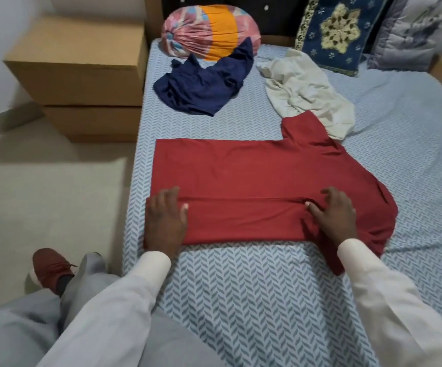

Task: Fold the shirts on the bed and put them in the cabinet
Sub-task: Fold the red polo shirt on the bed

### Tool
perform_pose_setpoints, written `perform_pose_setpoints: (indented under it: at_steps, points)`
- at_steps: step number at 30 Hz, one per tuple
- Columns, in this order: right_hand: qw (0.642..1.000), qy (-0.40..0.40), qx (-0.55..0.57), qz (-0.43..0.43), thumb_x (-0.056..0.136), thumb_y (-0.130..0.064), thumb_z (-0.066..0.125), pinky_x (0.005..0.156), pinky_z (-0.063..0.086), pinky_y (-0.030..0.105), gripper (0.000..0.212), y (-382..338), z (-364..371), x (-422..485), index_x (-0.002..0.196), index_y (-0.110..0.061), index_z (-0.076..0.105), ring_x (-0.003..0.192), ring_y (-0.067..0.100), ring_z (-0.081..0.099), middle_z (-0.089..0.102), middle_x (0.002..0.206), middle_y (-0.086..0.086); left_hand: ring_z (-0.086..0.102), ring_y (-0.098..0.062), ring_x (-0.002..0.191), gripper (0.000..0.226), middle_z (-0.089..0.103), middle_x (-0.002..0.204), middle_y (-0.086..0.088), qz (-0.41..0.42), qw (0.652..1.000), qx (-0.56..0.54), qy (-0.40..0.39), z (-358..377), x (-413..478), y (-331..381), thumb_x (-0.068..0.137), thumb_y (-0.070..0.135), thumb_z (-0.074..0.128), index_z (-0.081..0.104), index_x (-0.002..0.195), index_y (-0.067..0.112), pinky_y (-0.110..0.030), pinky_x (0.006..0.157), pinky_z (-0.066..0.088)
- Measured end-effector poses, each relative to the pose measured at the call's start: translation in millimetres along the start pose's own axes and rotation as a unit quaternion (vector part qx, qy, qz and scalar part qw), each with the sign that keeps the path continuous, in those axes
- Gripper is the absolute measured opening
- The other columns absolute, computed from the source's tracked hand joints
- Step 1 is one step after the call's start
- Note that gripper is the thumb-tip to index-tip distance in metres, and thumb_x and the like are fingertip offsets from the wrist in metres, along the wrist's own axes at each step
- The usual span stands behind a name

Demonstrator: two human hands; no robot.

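As left hand (165, 221) and right hand (332, 217) press flat, the red shirt (241, 168) lies half folded.

We note the bed (241, 287) under a blue chevron sheet (413, 144). The red shirt (254, 178) lies flat across it, its near edge folded over. Beyond the red shirt lie a navy shirt (204, 86) and a cream shirt (307, 94), the latter touching its sleeve. Further beyond are a cloth bundle (209, 33), a blue cushion (339, 30) and a grey pillow (413, 30).

Both arms stretched forward in white sleeves (145, 271). The left hand (165, 221) sits palm-down, fingers (168, 194) straight; the right hand (333, 215) palm-down too, fingers (332, 194) slightly spread, thumbs pointing inward.
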State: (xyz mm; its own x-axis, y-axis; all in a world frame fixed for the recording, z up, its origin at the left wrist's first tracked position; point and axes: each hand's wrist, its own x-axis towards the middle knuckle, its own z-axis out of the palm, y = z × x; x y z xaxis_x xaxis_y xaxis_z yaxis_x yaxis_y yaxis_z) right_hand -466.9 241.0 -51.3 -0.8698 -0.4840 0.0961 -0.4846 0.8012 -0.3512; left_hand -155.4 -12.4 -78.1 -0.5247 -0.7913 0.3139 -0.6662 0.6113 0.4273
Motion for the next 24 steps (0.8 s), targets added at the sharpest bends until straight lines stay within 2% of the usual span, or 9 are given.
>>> perform_pose_setpoints:
  at_steps: [3,6,9,14,15,17,20,22,24]
  points:
    - [0.997,-0.011,-0.063,-0.033,0.068,-0.051,0.077,0.075,0.047,0.043,0.052,20.5,-17.1,-51.2,0.099,-0.022,0.050,0.090,0.034,0.055,0.053,0.092,0.007,0.040,-0.036,0.133,0.062,0.048,0.142,-0.013,0.145,0.967,-0.062,-0.200,21.3,-29.3,58.1,0.088,0.050,0.041,0.046,0.142,0.021,-0.049,0.109,0.036]
    - [0.974,-0.141,-0.178,-0.014,0.065,-0.056,0.073,0.082,0.047,0.041,0.072,44.2,-19.1,-85.1,0.125,-0.024,0.048,0.103,0.035,0.051,0.050,0.111,0.009,0.000,-0.032,0.150,0.073,0.007,0.164,-0.006,0.193,0.912,0.034,-0.360,37.7,-49.1,105.2,0.090,0.063,0.035,0.015,0.154,0.037,-0.056,0.119,0.004]
    - [0.962,-0.195,-0.188,-0.018,0.074,-0.040,0.069,0.082,0.046,0.039,0.065,50.1,-17.0,-88.0,0.132,-0.025,0.044,0.106,0.034,0.049,0.046,0.119,0.009,-0.021,-0.034,0.147,0.079,-0.019,0.162,-0.004,0.181,0.888,0.121,-0.406,43.6,-57.0,123.1,0.092,0.069,0.032,-0.007,0.154,0.038,-0.062,0.113,-0.013]
    - [0.950,-0.286,-0.125,-0.014,0.078,-0.038,0.055,0.070,0.048,0.030,0.031,41.4,-48.3,-9.2,0.092,-0.014,0.069,0.084,0.029,0.069,0.070,0.091,0.015,-0.026,-0.034,0.145,0.083,-0.025,0.160,-0.002,0.152,0.877,0.131,-0.437,48.6,-55.8,125.4,0.090,0.072,0.033,-0.014,0.151,0.041,-0.065,0.111,-0.013]
    - [0.962,-0.263,-0.071,0.017,0.083,-0.031,0.058,0.067,0.046,0.028,0.024,38.8,-65.4,13.5,0.086,-0.010,0.070,0.079,0.026,0.068,0.070,0.085,0.015,-0.026,-0.034,0.145,0.084,-0.026,0.160,-0.002,0.153,0.876,0.132,-0.438,51.3,-55.8,129.5,0.089,0.072,0.034,-0.015,0.151,0.042,-0.066,0.111,-0.012]
    - [0.986,-0.114,0.089,0.080,0.083,-0.016,0.064,0.070,0.048,0.030,0.009,28.7,-91.0,66.9,0.090,-0.013,0.068,0.077,0.021,0.063,0.068,0.085,0.013,-0.027,-0.034,0.145,0.084,-0.026,0.160,-0.002,0.145,0.876,0.137,-0.439,51.0,-54.3,127.3,0.089,0.072,0.035,-0.016,0.151,0.043,-0.066,0.111,-0.012]
    - [0.957,0.121,0.222,0.142,0.075,-0.014,0.070,0.080,0.051,0.032,0.037,41.5,-128.2,108.4,0.111,-0.015,0.062,0.085,0.023,0.063,0.064,0.098,0.005,-0.028,-0.033,0.144,0.084,-0.028,0.159,-0.001,0.139,0.873,0.134,-0.448,52.5,-54.4,126.3,0.089,0.072,0.034,-0.016,0.150,0.044,-0.065,0.110,-0.014]
    - [0.961,0.117,0.189,0.166,0.073,-0.014,0.069,0.084,0.052,0.034,0.040,71.9,-132.6,106.0,0.112,-0.016,0.061,0.088,0.024,0.064,0.065,0.099,0.006,-0.030,-0.032,0.144,0.084,-0.030,0.159,-0.001,0.139,0.870,0.134,-0.455,52.0,-54.1,127.9,0.089,0.072,0.034,-0.018,0.149,0.044,-0.065,0.110,-0.014]
    - [0.967,0.019,0.150,0.205,0.068,-0.022,0.069,0.084,0.055,0.037,0.031,111.3,-118.7,90.6,0.099,-0.020,0.065,0.085,0.027,0.067,0.070,0.091,0.008,-0.031,-0.032,0.143,0.084,-0.031,0.158,-0.001,0.139,0.867,0.134,-0.459,51.6,-53.6,129.5,0.089,0.072,0.032,-0.019,0.149,0.043,-0.065,0.110,-0.014]
